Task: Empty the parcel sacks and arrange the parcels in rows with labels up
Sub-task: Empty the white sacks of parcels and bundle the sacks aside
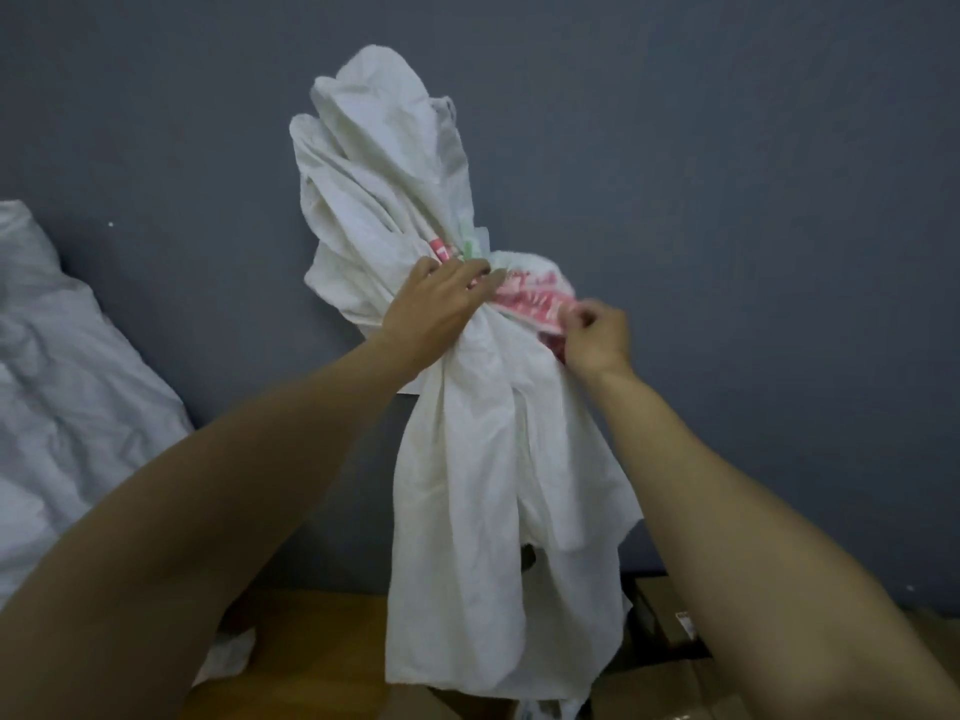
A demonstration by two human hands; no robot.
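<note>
Sack [467, 459] held up, bunched at its middle, above the parcels [670, 610]. Left hand [441, 298] grips the bunch; right hand [597, 330] pinches the red-printed fold. Best shake it mouth-down, then feel for leftovers.

You are looking down at a dark grey floor [727, 200]. A crumpled white sack [62, 356] is lying on it at your left, running off the frame edge. Brown cardboard parcels [654, 691] are sitting along the near edge, one darker box showing a small label [687, 625], and a scrap of white wrapping [228, 659] is lying near them at the lower left.
</note>
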